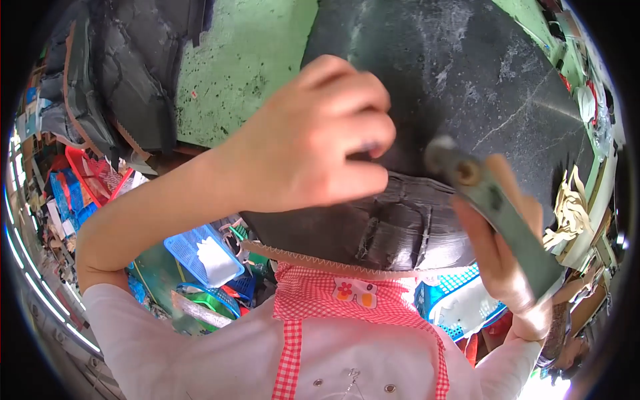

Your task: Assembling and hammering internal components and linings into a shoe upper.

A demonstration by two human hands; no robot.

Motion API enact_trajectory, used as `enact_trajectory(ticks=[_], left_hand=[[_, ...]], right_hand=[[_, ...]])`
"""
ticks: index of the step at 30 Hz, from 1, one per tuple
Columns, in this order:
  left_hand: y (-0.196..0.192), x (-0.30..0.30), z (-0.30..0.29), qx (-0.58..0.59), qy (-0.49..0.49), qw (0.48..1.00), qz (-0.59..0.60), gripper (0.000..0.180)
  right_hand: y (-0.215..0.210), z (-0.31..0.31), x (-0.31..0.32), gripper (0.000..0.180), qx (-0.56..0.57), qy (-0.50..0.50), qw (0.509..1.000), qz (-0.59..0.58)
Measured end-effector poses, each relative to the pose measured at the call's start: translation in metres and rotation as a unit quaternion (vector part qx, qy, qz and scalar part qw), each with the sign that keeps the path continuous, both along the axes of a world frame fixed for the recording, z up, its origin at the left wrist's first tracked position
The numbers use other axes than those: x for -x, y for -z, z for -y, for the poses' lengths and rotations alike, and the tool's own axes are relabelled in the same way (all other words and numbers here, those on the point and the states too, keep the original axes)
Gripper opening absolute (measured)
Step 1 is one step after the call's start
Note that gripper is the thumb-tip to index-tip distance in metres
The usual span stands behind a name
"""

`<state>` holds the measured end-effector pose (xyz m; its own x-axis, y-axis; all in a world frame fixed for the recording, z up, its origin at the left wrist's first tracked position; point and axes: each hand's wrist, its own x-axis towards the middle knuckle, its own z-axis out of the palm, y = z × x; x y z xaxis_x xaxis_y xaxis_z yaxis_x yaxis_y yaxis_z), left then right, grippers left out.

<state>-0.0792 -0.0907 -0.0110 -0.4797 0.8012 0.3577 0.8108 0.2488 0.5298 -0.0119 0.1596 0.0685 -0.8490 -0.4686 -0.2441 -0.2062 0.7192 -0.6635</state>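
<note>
My right hand (503, 233) is raised at the right, its fingers wrapped round a grey hammer (513, 223). The hammer's head has a long flat end and is blurred near its round tip. Over the middle of the work surface hovers my left hand (327, 137), fingers curled in; a small dark spot shows between them, too small to name. Below both hands lies a black leather-like piece (313, 233) with folded, layered parts and a tan zigzag-stitched edge facing me. My left hand partly covers it.
A dark scuffed board (467, 73) lies on a green tabletop (247, 60). More black pieces (137, 67) are stacked at the far left. Pale strips (570, 210) hang at the right edge. Lower down are a red basket (100, 177) and a blue basket (200, 250).
</note>
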Motion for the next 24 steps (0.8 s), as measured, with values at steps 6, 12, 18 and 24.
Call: enact_trajectory(ticks=[6,12,18,24], left_hand=[[0.006,-0.011,0.006,-0.024,-0.016,0.996,-0.081,0.02],[-0.001,-0.012,0.013,0.009,-0.078,0.993,0.088,0.017],[-0.007,-0.023,0.015,0.04,-0.072,0.996,-0.015,0.019],[-0.008,-0.042,0.018,0.082,-0.066,0.989,-0.101,0.019]], right_hand=[[0.01,0.007,-0.003,0.012,0.042,0.02,0.998,0.047],[0.014,0.018,-0.015,0.01,0.005,0.001,0.999,0.049],[0.008,0.027,-0.012,0.013,-0.021,0.018,0.999,0.041],[0.003,0.026,-0.006,0.012,0.0,0.018,1.0,0.012]])
